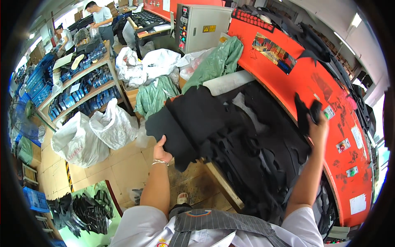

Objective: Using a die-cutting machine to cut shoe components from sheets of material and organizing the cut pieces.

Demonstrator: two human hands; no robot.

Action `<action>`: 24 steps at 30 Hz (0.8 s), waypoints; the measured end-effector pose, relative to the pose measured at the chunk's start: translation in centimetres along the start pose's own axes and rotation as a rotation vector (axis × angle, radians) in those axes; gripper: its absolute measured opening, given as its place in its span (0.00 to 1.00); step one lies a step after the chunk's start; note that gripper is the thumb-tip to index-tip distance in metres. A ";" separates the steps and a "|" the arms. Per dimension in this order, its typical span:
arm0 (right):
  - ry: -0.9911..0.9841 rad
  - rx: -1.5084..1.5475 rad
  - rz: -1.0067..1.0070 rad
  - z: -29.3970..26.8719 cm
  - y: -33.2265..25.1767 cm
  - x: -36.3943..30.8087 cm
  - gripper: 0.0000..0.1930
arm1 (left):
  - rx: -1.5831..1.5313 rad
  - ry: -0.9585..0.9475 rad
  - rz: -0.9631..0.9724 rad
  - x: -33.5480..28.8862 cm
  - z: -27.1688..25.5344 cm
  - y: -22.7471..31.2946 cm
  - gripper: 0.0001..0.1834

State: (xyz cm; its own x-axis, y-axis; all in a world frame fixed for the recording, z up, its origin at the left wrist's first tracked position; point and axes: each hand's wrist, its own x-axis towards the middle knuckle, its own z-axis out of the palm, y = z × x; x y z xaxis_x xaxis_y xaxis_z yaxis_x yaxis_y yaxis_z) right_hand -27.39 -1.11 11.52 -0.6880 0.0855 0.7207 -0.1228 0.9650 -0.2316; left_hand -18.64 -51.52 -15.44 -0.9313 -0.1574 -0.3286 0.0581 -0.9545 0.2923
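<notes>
My left hand (162, 152) grips the near left edge of a black sheet of fabric or foam (173, 127), its thumb on top and its fingers hidden beneath. The sheet has a wavy cut outline and overhangs the side of the work table. Raised at the right, my right hand (319, 125) is closed on a black cut piece (303, 113) with two prongs, in front of the red machine (329, 99). Between my arms, a tangled heap of black offcuts (242, 164) covers the table, whose wooden edge (224, 185) shows near me.
White sacks (80, 138) and green bags (156, 96) stand left and behind the table. A grey control cabinet (207, 29) is at the back. Shelves with blue items (82, 88) stand left. Black pieces (86, 212) lie on a green-topped table. Two people work far left.
</notes>
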 end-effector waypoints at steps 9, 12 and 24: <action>-0.898 1.343 0.880 21.0 -22.7 2.5 0.21 | 0.072 -0.011 -0.168 0.0 4.8 4.0 0.24; -1.138 1.259 0.786 30.0 -19.4 -0.9 0.27 | -0.037 0.083 -0.173 1.4 4.7 2.2 0.23; -1.232 1.088 0.538 24.5 -24.7 -4.7 0.27 | -0.007 -0.093 -0.150 1.6 1.8 0.8 0.26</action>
State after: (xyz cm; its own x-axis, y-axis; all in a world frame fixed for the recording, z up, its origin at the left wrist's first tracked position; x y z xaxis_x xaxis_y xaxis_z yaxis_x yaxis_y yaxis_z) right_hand -38.65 -31.41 -2.20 -0.8458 -0.4090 -0.3425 0.2550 0.2540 -0.9330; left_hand -20.73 -52.07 -14.07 -0.9589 0.0108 -0.2835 -0.0819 -0.9673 0.2400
